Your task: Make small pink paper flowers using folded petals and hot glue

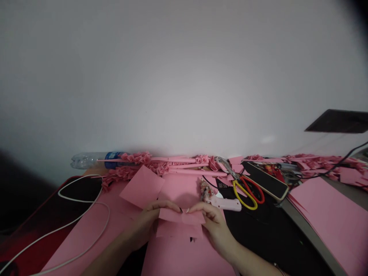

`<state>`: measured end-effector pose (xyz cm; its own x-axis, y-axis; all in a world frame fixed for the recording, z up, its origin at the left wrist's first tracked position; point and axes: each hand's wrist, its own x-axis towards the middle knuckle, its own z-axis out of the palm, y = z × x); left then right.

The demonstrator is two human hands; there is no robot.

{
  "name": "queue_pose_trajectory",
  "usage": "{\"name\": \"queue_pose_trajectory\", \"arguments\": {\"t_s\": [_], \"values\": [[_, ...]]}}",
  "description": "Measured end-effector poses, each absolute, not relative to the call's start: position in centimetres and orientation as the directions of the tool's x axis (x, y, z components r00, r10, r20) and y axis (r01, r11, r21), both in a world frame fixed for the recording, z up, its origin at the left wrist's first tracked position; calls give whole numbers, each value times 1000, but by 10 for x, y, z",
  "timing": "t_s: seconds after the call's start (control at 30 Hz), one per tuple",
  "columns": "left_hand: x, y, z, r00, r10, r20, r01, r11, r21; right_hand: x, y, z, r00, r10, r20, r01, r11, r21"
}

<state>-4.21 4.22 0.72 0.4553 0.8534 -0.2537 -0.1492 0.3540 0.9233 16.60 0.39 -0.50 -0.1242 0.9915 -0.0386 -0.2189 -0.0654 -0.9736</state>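
Observation:
Between my two hands is a small pink sheet of paper (180, 229), with a crease running across it and its upper part folded over. My left hand (152, 216) pinches its left side, the fingertips near the middle of the fold. From the right, my right hand (214, 224) grips the opposite side, its thumb close to the left hand's fingertips. Larger pink paper (184, 258) lies beneath. A pink square sheet (143, 186) rests just beyond my left hand. Past my right hand lies a glue gun (224, 203) with a pale pink handle and a stained, multicoloured front.
Scissors (244, 194) with red and yellow handles lie beside a phone (266, 180). Pink paper flowers on stems (138, 157) and a clear plastic bottle (89, 160) line the wall. A white cable (83, 219) loops at left; pink sheets (330, 214) are stacked at right.

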Motion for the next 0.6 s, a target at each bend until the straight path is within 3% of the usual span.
{"name": "queue_pose_trajectory", "arguments": {"t_s": [0.23, 0.43, 0.6], "values": [[-42, 45, 11, 554, 759, -341, -259, 547, 796, 169, 1, -13, -107, 992, -63, -334, -95, -938], [-38, 43, 4, 519, 779, -353, -79, 455, 887, 162, 2, -4, -55, 998, -13, 68, -10, -998], [-37, 43, 3, 503, 800, -327, -57, 408, 911, 160, 1, -1, -71, 997, 4, 96, 10, -995]]}}
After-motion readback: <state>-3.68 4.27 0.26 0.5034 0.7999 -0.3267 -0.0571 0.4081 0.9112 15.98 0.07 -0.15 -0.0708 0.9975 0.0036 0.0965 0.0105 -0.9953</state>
